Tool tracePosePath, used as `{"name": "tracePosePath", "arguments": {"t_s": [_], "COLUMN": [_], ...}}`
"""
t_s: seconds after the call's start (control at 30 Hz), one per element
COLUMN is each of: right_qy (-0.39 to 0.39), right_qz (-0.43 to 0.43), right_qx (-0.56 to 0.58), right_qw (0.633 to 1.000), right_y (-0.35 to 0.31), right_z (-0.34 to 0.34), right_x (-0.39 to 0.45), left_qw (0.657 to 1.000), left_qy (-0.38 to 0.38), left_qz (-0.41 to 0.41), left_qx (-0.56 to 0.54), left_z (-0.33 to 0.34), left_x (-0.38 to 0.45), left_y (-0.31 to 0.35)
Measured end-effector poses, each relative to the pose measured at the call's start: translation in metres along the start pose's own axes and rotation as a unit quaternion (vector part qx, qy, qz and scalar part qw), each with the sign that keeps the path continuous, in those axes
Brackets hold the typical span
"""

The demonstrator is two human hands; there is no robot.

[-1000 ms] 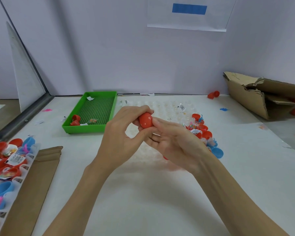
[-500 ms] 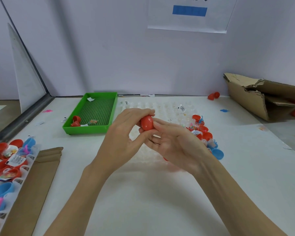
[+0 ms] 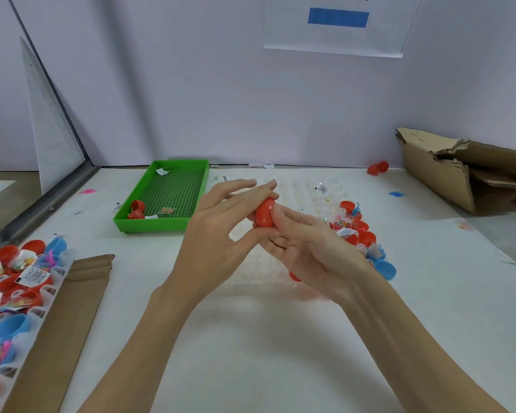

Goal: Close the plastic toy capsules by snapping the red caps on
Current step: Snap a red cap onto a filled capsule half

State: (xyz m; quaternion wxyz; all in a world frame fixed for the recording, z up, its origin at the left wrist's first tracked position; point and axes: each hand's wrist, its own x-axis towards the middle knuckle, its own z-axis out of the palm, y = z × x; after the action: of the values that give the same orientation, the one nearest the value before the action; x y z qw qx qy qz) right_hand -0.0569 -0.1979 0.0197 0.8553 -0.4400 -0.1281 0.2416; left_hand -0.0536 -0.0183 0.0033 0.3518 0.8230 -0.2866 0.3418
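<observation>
A red egg-shaped capsule (image 3: 265,214) is held above the middle of the table between both hands. My left hand (image 3: 221,242) pinches it from the left with thumb and fingertips, its upper fingers stretched out over the top. My right hand (image 3: 307,248) holds it from the right and below, thumb lying along its side. Under the hands lies a clear plastic tray (image 3: 298,189) of cups. Open red capsule halves with small toys (image 3: 352,228) fill its right side, and a blue half (image 3: 385,269) sits at its near right corner.
A green tray (image 3: 161,225) with red caps (image 3: 137,209) stands at the back left. Another tray of red and blue capsules (image 3: 9,281) lies at the left edge beside a cardboard strip (image 3: 69,317). A torn cardboard box (image 3: 459,174) sits back right, red caps (image 3: 378,168) near it.
The upper fingers of my left hand have straightened and lifted off the capsule. The capsule stays between both hands at about the same place.
</observation>
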Motion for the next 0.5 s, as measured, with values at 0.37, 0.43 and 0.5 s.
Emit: {"name": "tracePosePath", "arguments": {"t_s": [0.37,0.43,0.5], "right_qy": [0.037,0.045,0.048], "right_qz": [0.013,0.016,0.007], "right_qx": [0.015,0.016,0.007], "right_qw": [0.999,0.999,0.999], "right_y": [-0.0064,-0.0047,-0.0049], "right_z": [-0.0066,-0.0065,-0.0074], "right_x": [-0.0005,0.0007,0.0015], "left_qw": [0.989,0.985,0.988], "left_qy": [-0.113,-0.119,-0.075], "left_qz": [-0.065,-0.081,-0.094], "left_qx": [-0.063,-0.091,-0.097], "left_z": [-0.0011,-0.0026,-0.0021], "left_x": [-0.0029,-0.0040,-0.0033], "left_y": [-0.0001,0.0005,0.0007]}}
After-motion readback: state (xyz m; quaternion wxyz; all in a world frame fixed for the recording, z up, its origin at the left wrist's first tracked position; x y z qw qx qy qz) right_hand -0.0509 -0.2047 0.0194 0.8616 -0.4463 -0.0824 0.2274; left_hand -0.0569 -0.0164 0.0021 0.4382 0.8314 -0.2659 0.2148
